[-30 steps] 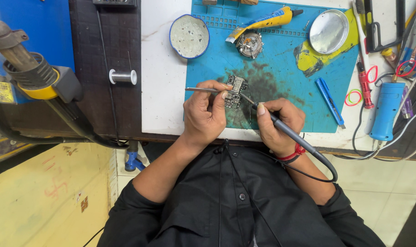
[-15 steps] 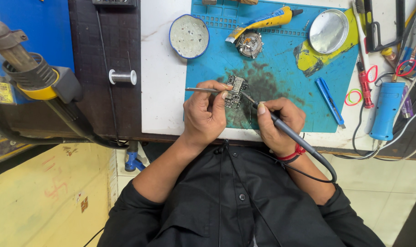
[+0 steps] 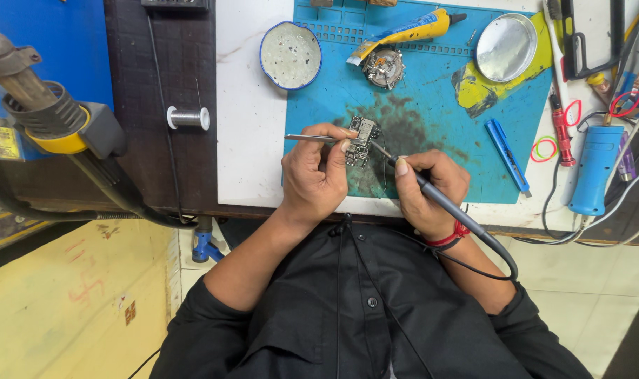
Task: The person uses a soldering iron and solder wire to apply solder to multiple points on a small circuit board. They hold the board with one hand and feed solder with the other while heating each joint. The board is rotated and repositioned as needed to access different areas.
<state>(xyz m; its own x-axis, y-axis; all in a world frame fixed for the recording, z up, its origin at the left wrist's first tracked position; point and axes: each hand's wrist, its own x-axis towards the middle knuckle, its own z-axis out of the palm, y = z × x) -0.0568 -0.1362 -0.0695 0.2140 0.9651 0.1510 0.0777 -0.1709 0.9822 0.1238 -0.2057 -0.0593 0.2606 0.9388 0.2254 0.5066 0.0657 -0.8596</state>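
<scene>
Nothing much has shifted since a second ago; both my hands sit where they were over the small circuit board (image 3: pixel 362 140), which lies near the middle of the blue work mat (image 3: pixel 431 84); my left hand (image 3: pixel 318 174) pinches thin tweezers (image 3: pixel 312 138) shut beside the board's left edge; my right hand (image 3: pixel 428 188) is closed pen-fashion round the soldering iron (image 3: pixel 446 203), tip at the board's right edge; it looks light, stiff and fragile, so I judge it best steadied by its edges.

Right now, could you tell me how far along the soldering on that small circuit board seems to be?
Tools are laid out. In hand: the left hand steadies the circuit board with tweezers, and the right hand holds the soldering iron tip at it. The solder spool lies aside. Which joints remain is too small to tell.
</scene>
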